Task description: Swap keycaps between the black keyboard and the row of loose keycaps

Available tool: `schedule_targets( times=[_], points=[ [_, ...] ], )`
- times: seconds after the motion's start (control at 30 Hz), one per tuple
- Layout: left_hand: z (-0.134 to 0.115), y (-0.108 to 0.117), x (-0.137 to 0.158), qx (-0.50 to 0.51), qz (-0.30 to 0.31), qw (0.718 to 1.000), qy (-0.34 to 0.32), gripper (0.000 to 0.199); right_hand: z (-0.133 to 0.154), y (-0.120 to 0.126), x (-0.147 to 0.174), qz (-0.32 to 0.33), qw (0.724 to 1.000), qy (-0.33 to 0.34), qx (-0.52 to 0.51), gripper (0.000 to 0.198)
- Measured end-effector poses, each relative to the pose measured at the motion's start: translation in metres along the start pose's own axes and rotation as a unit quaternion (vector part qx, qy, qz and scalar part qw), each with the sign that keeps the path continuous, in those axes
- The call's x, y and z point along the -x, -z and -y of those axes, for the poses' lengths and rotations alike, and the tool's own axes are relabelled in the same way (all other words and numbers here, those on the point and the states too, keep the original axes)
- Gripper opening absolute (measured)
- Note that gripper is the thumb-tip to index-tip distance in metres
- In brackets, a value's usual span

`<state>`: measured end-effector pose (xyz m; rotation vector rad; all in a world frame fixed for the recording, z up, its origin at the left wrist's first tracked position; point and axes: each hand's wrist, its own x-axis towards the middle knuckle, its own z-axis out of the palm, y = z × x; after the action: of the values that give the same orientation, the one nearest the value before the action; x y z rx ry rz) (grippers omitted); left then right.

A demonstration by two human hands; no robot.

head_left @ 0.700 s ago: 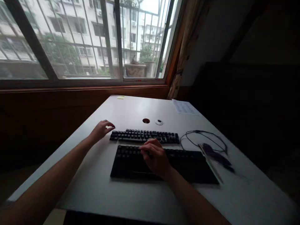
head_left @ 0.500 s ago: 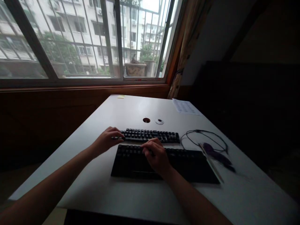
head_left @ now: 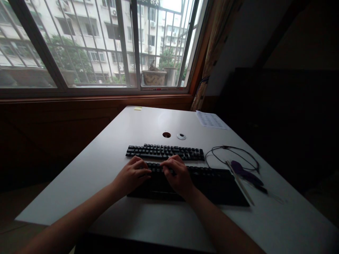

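Note:
Two black keyboards lie on a white desk point(head_left: 111, 165). The near keyboard point(head_left: 212, 185) is larger and has a flat palm rest along its front. The far keyboard point(head_left: 165, 152) is slimmer and sits just behind it. My left hand point(head_left: 131, 176) rests on the left end of the near keyboard, fingers curled onto its keys. My right hand point(head_left: 178, 175) lies beside it on the same keyboard, fingers bent over the key rows. Neither hand holds anything.
A looped black cable point(head_left: 231, 155) and a purple object point(head_left: 245, 173) with a thin stick lie right of the keyboards. Behind them are a cable hole point(head_left: 166, 134), a white round cap point(head_left: 181, 136), a printed sheet point(head_left: 210, 120) and a yellow note point(head_left: 137, 108). A barred window is beyond.
My left hand came back from the far keyboard's left end and settled on the near keyboard beside my right hand. My right hand stayed put. The view shifted slightly.

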<state>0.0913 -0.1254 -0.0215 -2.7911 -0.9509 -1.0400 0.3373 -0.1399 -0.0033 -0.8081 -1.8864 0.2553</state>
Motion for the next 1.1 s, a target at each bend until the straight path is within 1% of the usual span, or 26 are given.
schedule_targets(
  times=[0.1, 0.23, 0.3, 0.6, 0.83, 1.0, 1.1],
  points=[
    [-0.004, 0.002, -0.001, -0.018, -0.002, 1.000, -0.023, 0.015, 0.000, -0.001, 0.000, 0.003, 1.000, 0.003, 0.000, 0.018],
    [-0.010, 0.004, -0.003, -0.063, 0.012, 0.996, -0.069, 0.016, -0.002, -0.001, 0.001, 0.007, 1.000, -0.002, 0.000, 0.018],
    [-0.011, 0.004, -0.003, -0.080, 0.018, 0.994, -0.078, 0.016, -0.002, -0.001, 0.001, 0.008, 1.000, -0.001, 0.002, 0.018],
    [0.001, -0.005, 0.005, -0.054, 0.013, 0.996, -0.064, 0.023, -0.003, -0.002, 0.001, 0.027, 1.000, -0.008, 0.004, 0.017],
    [0.000, -0.003, 0.007, -0.051, 0.005, 0.996, -0.071, 0.025, -0.001, -0.001, -0.001, 0.031, 0.999, -0.005, 0.009, 0.016],
    [-0.001, -0.003, 0.008, -0.089, 0.016, 0.991, -0.099, 0.027, -0.002, -0.001, -0.001, 0.033, 0.999, -0.002, 0.006, 0.017],
    [-0.001, -0.005, 0.009, -0.109, 0.019, 0.989, -0.103, 0.028, -0.002, -0.001, -0.001, 0.034, 0.999, -0.001, 0.006, 0.017]
  ],
)
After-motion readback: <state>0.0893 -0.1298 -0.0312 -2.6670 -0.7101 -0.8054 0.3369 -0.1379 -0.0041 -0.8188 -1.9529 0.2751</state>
